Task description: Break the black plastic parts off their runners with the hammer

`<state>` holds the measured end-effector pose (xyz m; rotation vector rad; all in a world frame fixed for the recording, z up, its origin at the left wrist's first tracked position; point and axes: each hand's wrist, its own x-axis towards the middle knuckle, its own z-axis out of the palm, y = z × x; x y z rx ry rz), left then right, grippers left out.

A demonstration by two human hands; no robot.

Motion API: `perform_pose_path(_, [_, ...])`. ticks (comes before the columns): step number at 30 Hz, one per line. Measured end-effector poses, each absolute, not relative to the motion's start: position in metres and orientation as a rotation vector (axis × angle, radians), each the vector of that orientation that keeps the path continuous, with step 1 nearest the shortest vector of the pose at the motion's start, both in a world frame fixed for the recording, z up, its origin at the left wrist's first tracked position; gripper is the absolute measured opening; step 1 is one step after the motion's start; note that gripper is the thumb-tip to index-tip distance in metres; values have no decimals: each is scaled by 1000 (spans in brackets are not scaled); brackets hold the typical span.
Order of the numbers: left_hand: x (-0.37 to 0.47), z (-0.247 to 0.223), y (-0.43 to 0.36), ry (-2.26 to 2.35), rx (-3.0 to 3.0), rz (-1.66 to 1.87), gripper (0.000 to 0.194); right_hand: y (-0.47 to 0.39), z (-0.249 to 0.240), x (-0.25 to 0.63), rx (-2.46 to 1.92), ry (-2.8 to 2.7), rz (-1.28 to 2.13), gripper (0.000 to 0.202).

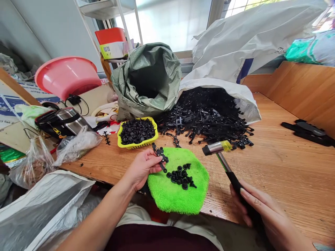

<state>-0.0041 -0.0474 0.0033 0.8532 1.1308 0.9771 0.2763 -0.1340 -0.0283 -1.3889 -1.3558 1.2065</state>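
A wooden bench is carrying a green cloth.
The right hand's grip is clasping a hammer beside the cloth; the left hand's grip is pinching a black part above the cloth's left edge; small black plugs are lying on the cloth.

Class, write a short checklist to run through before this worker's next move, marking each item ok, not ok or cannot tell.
1. Hammer gripped by its handle: ok, in the right hand.
2. Black part held: ok, in the fingers of the left hand.
3. Left hand apart from the hammer's head: ok, there is a clear gap between them.
4. Green cloth free of loose pieces: not ok, a small heap of black knobs lies on it.
5. Yellow basket upright: ok, filled with small black pieces.
6. Held part free of cracks: cannot tell, too small and partly covered by fingers.
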Motion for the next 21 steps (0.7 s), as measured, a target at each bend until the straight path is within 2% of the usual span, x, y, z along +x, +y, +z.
perform_pose_path(6, [-1,-1,-45,1126,825,964,24,-130,-36,282,-1307,-1215,1316,30])
perform_pose_path(21, [3,0,-45,1141,836,949,32,-131,-29,277,-1388,-1418,1182,33])
